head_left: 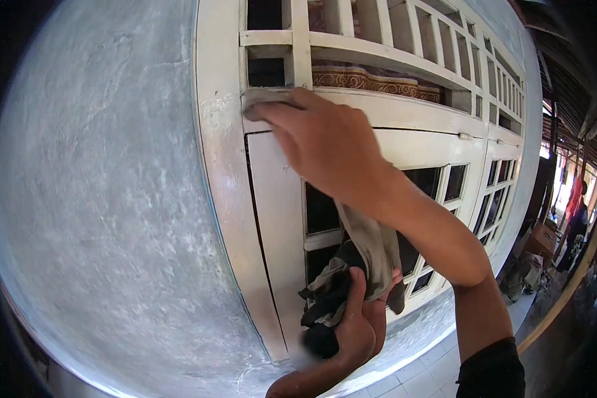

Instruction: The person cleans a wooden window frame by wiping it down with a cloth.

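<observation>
My right hand is reached up to the white wooden window frame, its fingers closed around a grey cloth. That cloth is pressed on the rail at the upper left corner, just below the slatted opening. Lower down, my left hand grips a crumpled bundle of cloth. Part of the bundle is a black cloth, and a longer grey-brown cloth lies over the fingers. My right forearm hides the upper end of the long cloth.
A rough grey-blue wall borders the frame on the left. White shutters with dark panes continue to the right. Behind the slats hangs a patterned brown curtain. Pale floor tiles lie below; a cardboard box stands far right.
</observation>
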The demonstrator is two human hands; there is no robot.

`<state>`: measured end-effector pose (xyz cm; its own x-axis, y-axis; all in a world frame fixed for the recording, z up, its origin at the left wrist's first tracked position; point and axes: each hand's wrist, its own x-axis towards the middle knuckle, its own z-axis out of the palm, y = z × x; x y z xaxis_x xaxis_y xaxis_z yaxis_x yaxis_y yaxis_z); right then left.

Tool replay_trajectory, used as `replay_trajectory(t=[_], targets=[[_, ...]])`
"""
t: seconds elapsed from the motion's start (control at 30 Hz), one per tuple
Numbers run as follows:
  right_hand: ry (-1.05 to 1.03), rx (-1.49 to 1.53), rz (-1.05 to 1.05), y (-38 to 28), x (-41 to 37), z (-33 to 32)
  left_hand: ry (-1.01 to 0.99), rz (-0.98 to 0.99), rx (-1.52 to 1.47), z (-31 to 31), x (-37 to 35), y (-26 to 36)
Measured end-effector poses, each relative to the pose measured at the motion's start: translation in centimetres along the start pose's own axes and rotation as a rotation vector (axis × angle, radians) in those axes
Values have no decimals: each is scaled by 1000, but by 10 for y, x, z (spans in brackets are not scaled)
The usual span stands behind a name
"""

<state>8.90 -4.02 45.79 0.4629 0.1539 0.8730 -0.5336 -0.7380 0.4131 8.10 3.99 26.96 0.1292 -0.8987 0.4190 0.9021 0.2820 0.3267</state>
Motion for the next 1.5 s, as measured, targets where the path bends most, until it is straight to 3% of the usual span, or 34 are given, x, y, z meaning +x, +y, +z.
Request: replay_trajectory(t=[0.13,0.23,0.4,0.5,0.7,0.8,1.03,1.17,1.3,1.43,1.5], targets=[[-44,-97,142,7,-9,-19,25,-67,43,-10,-5,5],[-36,-183,103,-4,2,-3,13,5,44,-10,-4,6],[-45,-345,65,-16,-10,-1,115,-42,59,-6,-12,10],[-14,-237,79,-7,0,-7,81,-43,68,-11,-11,16],[-178,-251,122,-27,-17,-7,126,-62,87,-11,-15,14],[-96,-190,6,-14,-17,-10,125,-80,120,-11,-18,13],[-79,-196,92,-22,-16,-7,124,-136,120,-14,-20,11],[-62,-147,134,-14,-8,-9,165,-45,73,-14,-19,9],[-36,-151,150,-13,-11,-4,50,-10,90,-16,-18,15],[-80,-52,152,-20,-17,4,221,-42,37,-14,-20,7],[-103,-50,124,-29,-12,12,127,-12,15,-17,-18,4]])
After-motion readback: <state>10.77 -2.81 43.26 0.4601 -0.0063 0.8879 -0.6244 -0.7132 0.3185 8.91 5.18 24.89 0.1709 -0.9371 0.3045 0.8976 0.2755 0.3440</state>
